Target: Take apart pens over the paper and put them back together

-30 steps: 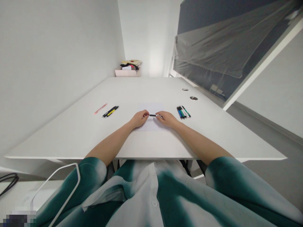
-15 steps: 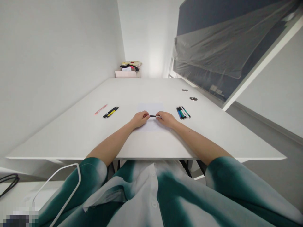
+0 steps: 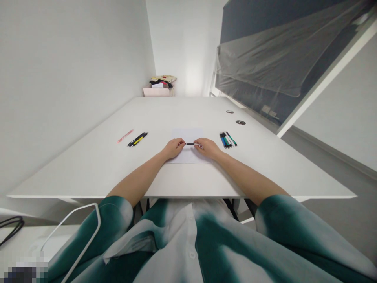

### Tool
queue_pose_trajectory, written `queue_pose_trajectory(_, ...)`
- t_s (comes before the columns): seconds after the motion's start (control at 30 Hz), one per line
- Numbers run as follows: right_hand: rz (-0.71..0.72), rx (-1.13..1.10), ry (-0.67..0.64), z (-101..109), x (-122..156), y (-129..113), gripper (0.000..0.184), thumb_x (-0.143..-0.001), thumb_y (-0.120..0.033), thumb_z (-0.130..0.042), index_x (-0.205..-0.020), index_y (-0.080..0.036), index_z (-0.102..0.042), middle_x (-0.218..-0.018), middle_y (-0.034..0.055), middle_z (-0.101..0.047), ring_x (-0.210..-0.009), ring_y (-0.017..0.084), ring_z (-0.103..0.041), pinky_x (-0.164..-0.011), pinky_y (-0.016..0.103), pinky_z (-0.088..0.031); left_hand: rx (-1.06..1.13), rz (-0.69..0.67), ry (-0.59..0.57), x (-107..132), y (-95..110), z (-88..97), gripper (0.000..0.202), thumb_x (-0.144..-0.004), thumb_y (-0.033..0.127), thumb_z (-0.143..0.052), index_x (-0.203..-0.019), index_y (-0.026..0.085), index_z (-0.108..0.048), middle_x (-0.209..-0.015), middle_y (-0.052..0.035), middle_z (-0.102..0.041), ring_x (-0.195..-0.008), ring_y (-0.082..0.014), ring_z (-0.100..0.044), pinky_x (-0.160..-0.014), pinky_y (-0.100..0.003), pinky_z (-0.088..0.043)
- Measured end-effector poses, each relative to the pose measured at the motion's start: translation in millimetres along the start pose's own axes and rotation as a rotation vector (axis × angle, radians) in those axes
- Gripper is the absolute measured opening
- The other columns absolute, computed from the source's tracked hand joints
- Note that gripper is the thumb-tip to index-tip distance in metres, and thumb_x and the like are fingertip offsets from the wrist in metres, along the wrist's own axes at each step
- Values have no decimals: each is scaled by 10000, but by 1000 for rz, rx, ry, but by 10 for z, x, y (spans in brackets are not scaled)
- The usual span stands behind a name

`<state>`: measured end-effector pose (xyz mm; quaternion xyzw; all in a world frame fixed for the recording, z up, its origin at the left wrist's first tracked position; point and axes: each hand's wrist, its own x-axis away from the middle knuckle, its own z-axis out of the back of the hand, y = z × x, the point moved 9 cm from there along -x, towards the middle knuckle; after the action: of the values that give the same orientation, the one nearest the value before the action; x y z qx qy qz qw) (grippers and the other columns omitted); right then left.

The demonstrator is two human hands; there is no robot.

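A dark, slim pen (image 3: 190,144) with light ends lies level between my two hands, above a white sheet of paper (image 3: 187,133). My left hand (image 3: 174,149) is closed in a pinch at the pen's left end. At the other end, my right hand (image 3: 207,148) pinches the pen with its fingertips. The outer ends of the pen are partly hidden by the fingers.
Several blue, green and white pens (image 3: 227,140) lie to the right. Black and yellow pens (image 3: 138,140) and a pink pen (image 3: 125,136) lie to the left on the white table (image 3: 188,181). A filled box (image 3: 156,92) stands beyond the far edge.
My fingers have drawn slightly apart, and a little more of the pen shows between them. The other pens have not moved.
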<state>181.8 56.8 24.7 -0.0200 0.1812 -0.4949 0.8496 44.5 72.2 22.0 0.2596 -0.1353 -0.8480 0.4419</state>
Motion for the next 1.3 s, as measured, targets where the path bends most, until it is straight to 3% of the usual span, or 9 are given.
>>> queue_pose_trajectory(0.13,28,55,-18,-16,5,-31,293,-959,-277,-472,-1122,-175,-692,-1041,106,-702,-979,209,-612,-849,290,-419,-19,5,-22,-2,-14,-16,257,-919,323,-436,-900,178,-648,-848,-68,-684,-821,-206,-597,-814,-351,-476)
queue_pose_trajectory(0.3,29,75,-26,-16,-1,-29,287,-962,-266,-468,-1112,-183,-699,-1036,98,-701,-980,207,-606,-842,288,-411,55,6,8,29,-4,20,246,-854,281,-542,-1079,204,-604,-941,-49,-693,-827,-183,-607,-819,-338,-491)
queue_pose_trajectory(0.43,28,65,-21,-14,-1,-29,287,-959,-264,-473,-1117,-175,-696,-1055,103,-702,-1001,214,-602,-861,296,-413,48,-13,14,34,17,23,181,-847,217,-516,-995,193,-618,-923,-59,-687,-838,-192,-609,-824,-346,-496)
queue_pose_trajectory(0.77,18,50,-18,-16,2,-11,274,-950,-260,-492,-1113,-174,-695,-1087,102,-701,-1030,223,-597,-877,303,-417,8,19,1,18,-15,9,242,-883,278,-495,-981,175,-691,-939,-77,-711,-844,-205,-623,-851,-352,-499)
queue_pose_trajectory(1.0,14,55,-16,-30,-10,-12,255,-952,-252,-504,-1109,-181,-692,-1075,96,-706,-1018,213,-603,-868,294,-419,80,21,32,10,-46,7,377,-866,216,-491,-1179,157,-693,-926,-61,-730,-797,-167,-626,-837,-304,-499)
queue_pose_trajectory(1.3,28,47,17,0,1,-22,235,-941,-236,-518,-1075,-183,-703,-1061,89,-712,-1002,214,-606,-860,297,-424,71,31,56,-23,-92,17,256,-816,290,-596,-991,185,-750,-872,-37,-717,-793,-165,-622,-804,-283,-500)
